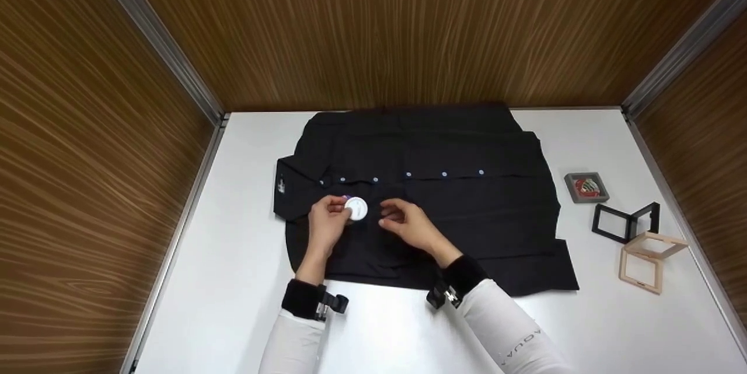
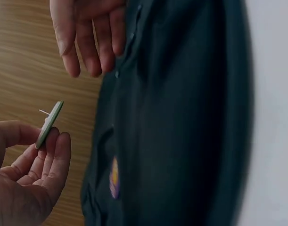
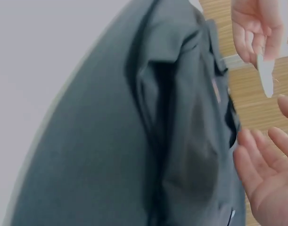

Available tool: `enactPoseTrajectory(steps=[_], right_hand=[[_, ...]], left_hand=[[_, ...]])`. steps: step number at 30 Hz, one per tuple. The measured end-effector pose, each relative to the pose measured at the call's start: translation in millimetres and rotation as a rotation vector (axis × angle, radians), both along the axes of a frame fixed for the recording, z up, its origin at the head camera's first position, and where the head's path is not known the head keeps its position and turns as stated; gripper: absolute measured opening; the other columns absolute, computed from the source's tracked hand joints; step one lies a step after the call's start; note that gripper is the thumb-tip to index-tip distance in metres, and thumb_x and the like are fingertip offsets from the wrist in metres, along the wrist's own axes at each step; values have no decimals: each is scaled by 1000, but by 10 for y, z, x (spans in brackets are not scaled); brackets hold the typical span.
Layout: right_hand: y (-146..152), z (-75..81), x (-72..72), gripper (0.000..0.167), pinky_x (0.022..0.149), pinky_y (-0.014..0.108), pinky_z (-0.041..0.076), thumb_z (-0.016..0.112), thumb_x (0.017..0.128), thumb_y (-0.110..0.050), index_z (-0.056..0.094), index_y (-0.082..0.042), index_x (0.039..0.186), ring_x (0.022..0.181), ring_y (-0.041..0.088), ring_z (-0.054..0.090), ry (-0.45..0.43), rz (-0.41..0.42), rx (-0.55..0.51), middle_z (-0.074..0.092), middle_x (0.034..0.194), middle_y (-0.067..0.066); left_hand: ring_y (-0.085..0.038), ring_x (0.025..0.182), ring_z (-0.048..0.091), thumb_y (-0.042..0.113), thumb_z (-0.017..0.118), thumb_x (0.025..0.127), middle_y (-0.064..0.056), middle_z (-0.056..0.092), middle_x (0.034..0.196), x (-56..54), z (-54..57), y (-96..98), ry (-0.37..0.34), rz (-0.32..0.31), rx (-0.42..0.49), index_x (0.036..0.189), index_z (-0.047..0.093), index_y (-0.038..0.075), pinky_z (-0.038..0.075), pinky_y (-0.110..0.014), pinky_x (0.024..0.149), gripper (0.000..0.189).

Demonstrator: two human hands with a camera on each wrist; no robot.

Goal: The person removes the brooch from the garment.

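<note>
A black button-up shirt (image 1: 467, 216) lies spread on the white table, collar to the left. My left hand (image 1: 328, 222) pinches a round badge (image 1: 356, 209) between thumb and fingers above the shirt, its white back facing up. In the left wrist view the badge (image 2: 50, 123) is edge-on with a thin pin sticking out of its back. My right hand (image 1: 411, 225) hovers just right of the badge, fingers loosely bent and apart from it, holding nothing. A purple and yellow badge (image 2: 114, 178) sits on the shirt front, mostly hidden in the head view.
On the right of the table (image 1: 192, 310) stand a grey box (image 1: 586, 187) with a red, green and white round item, an open black frame (image 1: 630, 223) and an open light wooden frame (image 1: 624, 269). Wood-grain panels (image 1: 373, 30) enclose the table at the back and sides.
</note>
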State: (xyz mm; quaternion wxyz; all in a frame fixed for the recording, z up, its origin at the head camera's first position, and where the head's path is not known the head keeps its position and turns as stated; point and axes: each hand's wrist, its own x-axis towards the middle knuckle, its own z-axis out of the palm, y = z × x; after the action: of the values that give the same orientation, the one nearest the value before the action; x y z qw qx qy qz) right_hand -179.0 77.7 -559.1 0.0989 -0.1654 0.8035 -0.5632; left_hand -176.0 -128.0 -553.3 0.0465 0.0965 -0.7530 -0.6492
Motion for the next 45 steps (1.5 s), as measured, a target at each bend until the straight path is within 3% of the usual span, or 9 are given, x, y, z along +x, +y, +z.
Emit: enactPoseTrajectory(steps=[4, 6, 9, 12, 16, 18, 27, 38, 45], right_hand=[[-31, 292, 108, 37, 79, 27, 53, 67, 90, 1, 56, 14, 123, 93, 34, 64, -47, -6, -134, 63, 104, 26], [-31, 371, 129, 36, 75, 25, 53, 67, 89, 2, 55, 16, 121, 89, 32, 64, -53, -10, -192, 62, 101, 26], [-30, 420, 142, 35, 72, 26, 54, 68, 89, 3, 56, 17, 118, 82, 23, 64, -65, -30, -257, 62, 96, 21], [-36, 434, 150, 32, 70, 30, 56, 68, 87, 6, 56, 18, 115, 77, 18, 63, -80, -50, -326, 62, 92, 17], [-48, 434, 153, 27, 68, 38, 58, 69, 86, 7, 58, 17, 109, 71, 19, 63, -79, -80, -382, 62, 87, 13], [-49, 434, 154, 26, 67, 42, 57, 69, 86, 7, 59, 16, 107, 70, 21, 62, -76, -93, -395, 62, 85, 12], [-28, 428, 152, 22, 59, 26, 54, 70, 85, 7, 60, 15, 103, 65, 19, 60, -69, -123, -412, 61, 83, 12], [-26, 450, 156, 18, 54, 21, 49, 70, 85, 6, 60, 14, 98, 61, 24, 57, -49, -148, -389, 60, 78, 12], [-54, 434, 174, 18, 52, 22, 49, 71, 84, 6, 60, 14, 96, 59, 19, 54, -48, -171, -388, 58, 77, 10]], left_hand=[[-20, 66, 66, -11, 66, 79, -17, 66, 81, 46, 131, 98, 45, -30, 48, 98, 66, -11, 59, -40, 63, 18], [-20, 66, 67, -10, 68, 79, -16, 67, 81, 47, 127, 128, 60, -40, 63, 97, 67, -10, 59, -40, 63, 18], [-26, 68, 68, -12, 67, 80, -20, 68, 81, 93, 220, 185, 74, -60, 90, 97, 66, -13, 59, -48, 66, 17], [-29, 69, 68, -13, 66, 80, -24, 67, 82, 178, 400, 238, 97, -78, 96, 97, 65, -16, 58, -49, 67, 17], [-25, 69, 68, -14, 66, 80, -25, 66, 84, 286, 640, 297, 120, -93, 91, 96, 64, -17, 59, -45, 67, 16], [-23, 70, 67, -14, 66, 80, -24, 66, 84, 308, 681, 317, 125, -95, 90, 96, 64, -17, 59, -44, 67, 16], [-27, 70, 67, -14, 67, 81, -25, 67, 83, 308, 670, 355, 145, -116, 112, 96, 64, -17, 58, -50, 68, 15], [-27, 72, 67, -14, 67, 82, -25, 66, 84, 308, 651, 376, 135, -135, 107, 98, 63, -17, 59, -32, 63, 17], [-28, 72, 67, -14, 67, 81, -25, 65, 84, 343, 660, 380, 136, -119, 101, 98, 63, -18, 58, -48, 68, 18]])
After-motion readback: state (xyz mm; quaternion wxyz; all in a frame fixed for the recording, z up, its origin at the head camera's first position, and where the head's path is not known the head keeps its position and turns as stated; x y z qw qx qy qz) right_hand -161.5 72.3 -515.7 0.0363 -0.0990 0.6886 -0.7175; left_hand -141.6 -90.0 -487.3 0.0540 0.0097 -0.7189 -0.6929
